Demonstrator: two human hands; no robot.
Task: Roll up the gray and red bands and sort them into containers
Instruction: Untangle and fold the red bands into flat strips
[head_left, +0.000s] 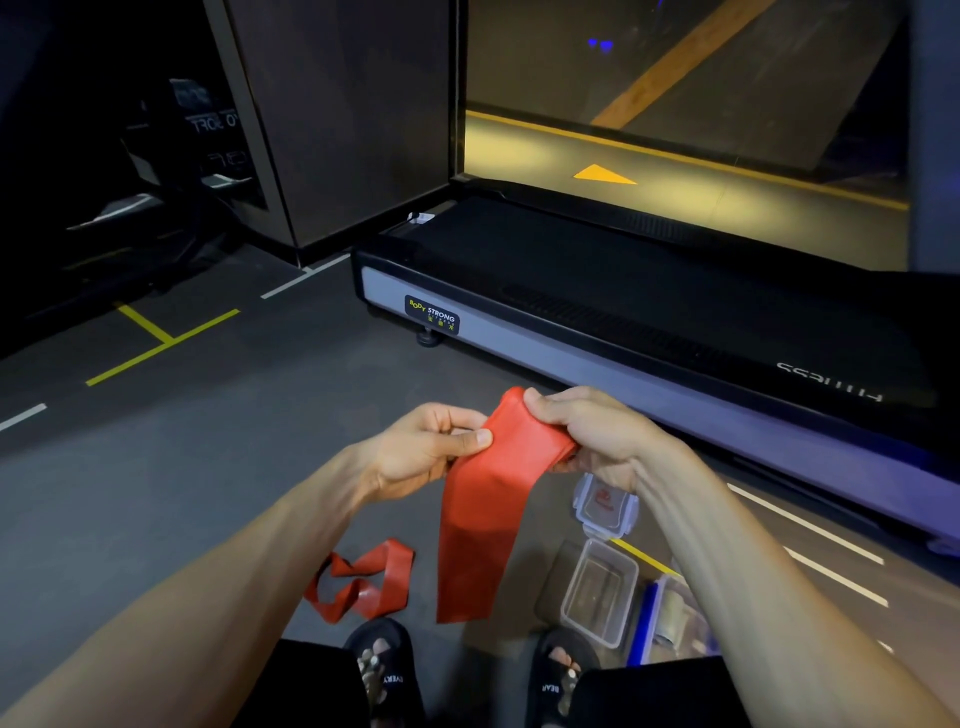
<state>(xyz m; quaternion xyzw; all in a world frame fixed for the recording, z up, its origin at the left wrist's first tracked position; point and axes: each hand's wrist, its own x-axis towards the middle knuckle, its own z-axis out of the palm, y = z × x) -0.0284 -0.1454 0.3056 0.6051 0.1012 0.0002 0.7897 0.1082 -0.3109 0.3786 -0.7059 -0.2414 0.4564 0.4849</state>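
A long red band (483, 519) hangs from both my hands above the floor. My left hand (431, 447) pinches its upper left edge between thumb and fingers. My right hand (587, 431) grips the bunched top end of the same band. A second red band (363, 579) lies twisted on the floor below my left forearm. A clear plastic container (600, 592) stands open on the floor under my right forearm. Its clear lid (605, 506) lies just beyond it. A second container with a blue lid (670, 618) sits to its right, partly hidden by my arm.
A treadmill (623, 322) runs across the floor just beyond my hands. My feet in black slides (384, 670) rest at the bottom edge. Yellow and white lines mark the dark floor (171, 338). A dark pillar stands at the back left.
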